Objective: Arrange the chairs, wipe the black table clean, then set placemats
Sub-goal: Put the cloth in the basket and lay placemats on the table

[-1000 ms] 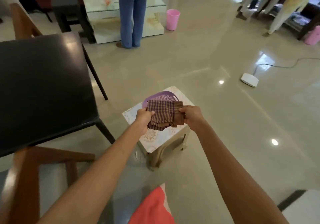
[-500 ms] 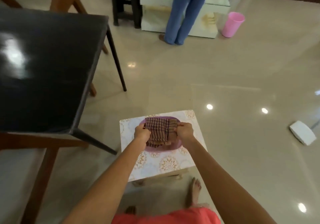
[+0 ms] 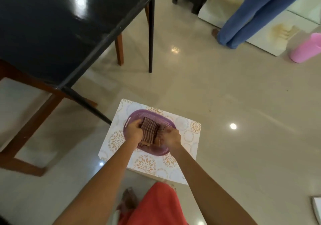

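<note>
1. Left hand [image 3: 134,132] and right hand [image 3: 171,138] each grip an end of the folded cloth [image 3: 149,132]; fingers curled round it.
2. Cloth sits over the basket [image 3: 132,118] on the stool [image 3: 194,129]; table [image 3: 57,25] stands beside, apart.

Light: bright, diffuse | Glare: lamp spots on floor [image 3: 232,126] and black table [image 3: 52,25] | Shadows: soft | Edges: wide-angle bending | Focus: slightly soft throughout

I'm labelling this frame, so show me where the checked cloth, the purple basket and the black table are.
checked cloth [image 3: 149,131]: head view, middle of its folded top face.
purple basket [image 3: 157,152]: head view, near rim below the hands.
black table [image 3: 52,33]: head view, bare glossy top.
</note>
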### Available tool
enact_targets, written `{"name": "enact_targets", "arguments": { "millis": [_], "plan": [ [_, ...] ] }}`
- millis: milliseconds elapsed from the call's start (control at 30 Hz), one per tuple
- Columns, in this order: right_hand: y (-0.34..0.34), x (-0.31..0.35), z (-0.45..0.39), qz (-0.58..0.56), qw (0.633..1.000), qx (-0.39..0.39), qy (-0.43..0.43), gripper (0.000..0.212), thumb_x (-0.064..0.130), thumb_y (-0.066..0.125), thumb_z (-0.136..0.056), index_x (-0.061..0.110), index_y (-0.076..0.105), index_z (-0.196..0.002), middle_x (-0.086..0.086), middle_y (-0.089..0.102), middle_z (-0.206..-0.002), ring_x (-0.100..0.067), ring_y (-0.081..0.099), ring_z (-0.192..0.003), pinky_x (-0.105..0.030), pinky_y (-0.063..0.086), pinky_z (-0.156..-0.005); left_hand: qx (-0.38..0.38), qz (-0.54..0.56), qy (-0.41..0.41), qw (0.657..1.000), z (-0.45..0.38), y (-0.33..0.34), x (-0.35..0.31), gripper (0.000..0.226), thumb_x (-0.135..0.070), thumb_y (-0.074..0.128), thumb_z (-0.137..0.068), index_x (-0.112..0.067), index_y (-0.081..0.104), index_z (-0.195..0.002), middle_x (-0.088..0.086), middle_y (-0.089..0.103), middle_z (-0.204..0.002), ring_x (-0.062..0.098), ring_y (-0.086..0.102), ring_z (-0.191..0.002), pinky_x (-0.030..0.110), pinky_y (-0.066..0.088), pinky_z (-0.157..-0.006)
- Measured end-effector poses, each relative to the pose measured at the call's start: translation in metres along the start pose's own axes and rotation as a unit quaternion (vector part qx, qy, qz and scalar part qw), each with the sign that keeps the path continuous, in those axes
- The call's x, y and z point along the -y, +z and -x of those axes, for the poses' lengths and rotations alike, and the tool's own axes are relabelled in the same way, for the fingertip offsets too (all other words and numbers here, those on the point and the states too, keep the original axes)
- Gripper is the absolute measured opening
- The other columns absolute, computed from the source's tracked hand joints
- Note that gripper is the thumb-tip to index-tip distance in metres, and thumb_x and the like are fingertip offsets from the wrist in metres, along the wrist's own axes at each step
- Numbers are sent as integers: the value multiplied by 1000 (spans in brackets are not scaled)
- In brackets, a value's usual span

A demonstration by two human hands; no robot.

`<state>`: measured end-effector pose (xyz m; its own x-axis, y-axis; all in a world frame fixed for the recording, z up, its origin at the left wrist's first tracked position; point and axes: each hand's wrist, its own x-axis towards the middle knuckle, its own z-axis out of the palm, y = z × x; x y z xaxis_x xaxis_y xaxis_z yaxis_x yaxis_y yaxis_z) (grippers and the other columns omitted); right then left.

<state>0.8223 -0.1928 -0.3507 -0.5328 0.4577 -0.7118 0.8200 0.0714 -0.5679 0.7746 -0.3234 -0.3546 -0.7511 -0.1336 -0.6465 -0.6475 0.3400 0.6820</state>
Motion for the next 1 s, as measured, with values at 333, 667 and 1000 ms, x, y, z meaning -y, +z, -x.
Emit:
{"name": "enact_targets", "arguments": {
  "millis": [333, 667, 1000],
  "plan": [
    [-33, -38, -24, -151, 980, -130, 1, 20, -9, 52, -90, 1, 68, -97, -15, 71, -90, -27, 69, -77, -38, 59, -76, -144, -47, 31, 988, 13, -2, 36, 26, 1, 45, -93, -5, 66, -108, 13, 67, -105, 29, 62, -102, 35, 47, -88],
    [-65, -101, -42, -121, 980, -130, 86, 66, 5, 73, -82, 7, 43, -141, -14, 49, -140, -34, 50, -125, -43, 43, -101, -240, -31, -53, 969, 22, 6, 51, 44, 2, 61, -85, -3, 39, -123, 24, 48, -122, 42, 59, -101, 45, 53, -78],
    [-53, -174, -70, -117, 980, -6, 163, 88, 9, 91, -54, 0, 45, -128, -10, 57, -126, -34, 56, -115, -52, 44, -101, -1, 121, -109, 987, 18, 15, 91, 25, -6, 43, -98, -8, 44, -123, 21, 66, -91, 31, 69, -64, 36, 58, -53]
  ]
}}
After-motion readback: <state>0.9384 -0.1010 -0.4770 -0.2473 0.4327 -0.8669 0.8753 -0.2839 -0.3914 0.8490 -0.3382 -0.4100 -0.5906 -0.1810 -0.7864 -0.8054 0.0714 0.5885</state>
